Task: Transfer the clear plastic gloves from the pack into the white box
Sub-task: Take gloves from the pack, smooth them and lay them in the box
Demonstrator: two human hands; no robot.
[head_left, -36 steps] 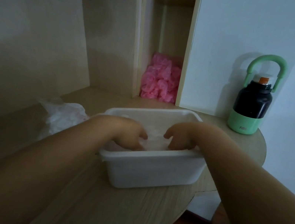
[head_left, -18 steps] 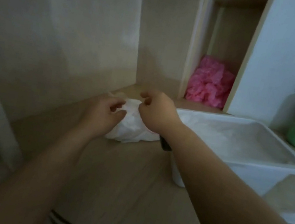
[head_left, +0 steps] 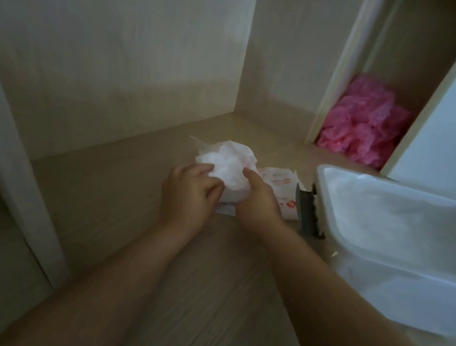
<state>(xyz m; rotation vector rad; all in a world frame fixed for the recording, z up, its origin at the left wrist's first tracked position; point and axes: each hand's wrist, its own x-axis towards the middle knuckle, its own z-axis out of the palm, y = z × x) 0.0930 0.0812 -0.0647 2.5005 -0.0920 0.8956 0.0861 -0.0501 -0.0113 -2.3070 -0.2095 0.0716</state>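
The transfer is judged partly done: some clear plastic gloves are seen in the white box at 3 o'clock, while a further wad, bulging from the pack on the tabletop, is grasped by left hand and right hand.

left hand: fingers curled, pinching gloves; right hand: just beside it, apparently pinching them too

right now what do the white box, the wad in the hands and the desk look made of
White box: plastic, smooth, slightly translucent walls. Glove wad: thin crinkled film, whitish where bunched. Desk: likely matte wood-grain laminate, fine pale streaks.
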